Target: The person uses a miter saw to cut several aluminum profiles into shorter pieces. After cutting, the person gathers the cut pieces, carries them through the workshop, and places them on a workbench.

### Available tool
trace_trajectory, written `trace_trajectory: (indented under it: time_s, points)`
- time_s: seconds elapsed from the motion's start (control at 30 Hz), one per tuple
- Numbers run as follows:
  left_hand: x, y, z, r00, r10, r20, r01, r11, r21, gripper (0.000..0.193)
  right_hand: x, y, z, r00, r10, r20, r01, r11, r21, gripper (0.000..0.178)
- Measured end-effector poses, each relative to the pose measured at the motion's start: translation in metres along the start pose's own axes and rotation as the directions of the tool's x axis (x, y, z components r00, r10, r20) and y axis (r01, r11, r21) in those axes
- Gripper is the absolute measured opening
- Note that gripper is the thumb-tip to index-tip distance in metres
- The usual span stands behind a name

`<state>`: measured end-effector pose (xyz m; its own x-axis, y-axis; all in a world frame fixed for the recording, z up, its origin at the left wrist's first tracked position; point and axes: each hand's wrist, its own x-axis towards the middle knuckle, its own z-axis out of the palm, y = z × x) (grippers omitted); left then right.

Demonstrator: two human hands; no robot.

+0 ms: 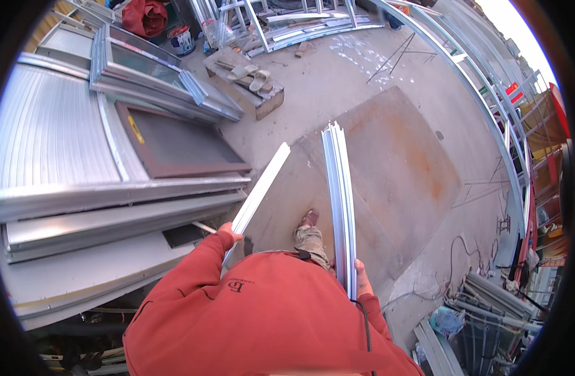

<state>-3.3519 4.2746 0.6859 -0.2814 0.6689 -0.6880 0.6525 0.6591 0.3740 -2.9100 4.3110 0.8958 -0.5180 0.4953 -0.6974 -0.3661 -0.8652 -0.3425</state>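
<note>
My left hand (228,232) is closed round the lower part of a white metal profile (262,182), which slants up and to the right. At my right side, my right hand (363,280) grips a longer bundle of silver aluminium profiles (341,200) near its lower end. This bundle points almost straight ahead, with grooved, uneven far ends. The two loads are apart from each other, and the body hides their near ends. Some fingers of the right hand are hidden behind the bundle.
Stacked metal panels (56,125) and framed windows (143,59) fill the left side. Ahead stands a low bench (250,84) with slippers on it. A rusty sheet (400,150) lies on the floor. Long curved-looking rails (488,94) run along the right, with cables and scrap profiles (494,294) nearer.
</note>
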Motion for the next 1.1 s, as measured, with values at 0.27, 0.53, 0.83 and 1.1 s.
trace_trajectory:
  time_s: [0.27, 0.53, 0.83, 1.1]
  points:
    - [0.032, 0.051, -0.005, 0.956, -0.273, 0.105, 0.280, 0.958, -0.063, 0.054, 0.081, -0.174, 0.006, 0.992, 0.061, 0.113, -0.070, 0.994, 0.082, 0.075]
    - [0.171, 0.095, -0.027, 0.934, -0.316, 0.164, 0.332, 0.940, -0.080, 0.054, 0.200, -0.319, 0.041, 0.990, 0.126, 0.066, -0.132, 0.987, 0.095, 0.070]
    - [0.367, 0.261, -0.213, 0.993, -0.109, 0.043, 0.112, 0.989, -0.099, 0.053, 0.325, -0.468, 0.132, 0.992, 0.123, 0.015, -0.123, 0.991, 0.046, 0.071]
    - [0.538, 0.353, -0.303, 0.990, -0.087, -0.109, 0.068, 0.984, -0.167, 0.057, 0.444, -0.590, 0.152, 0.988, 0.152, -0.024, -0.152, 0.988, 0.013, 0.070]
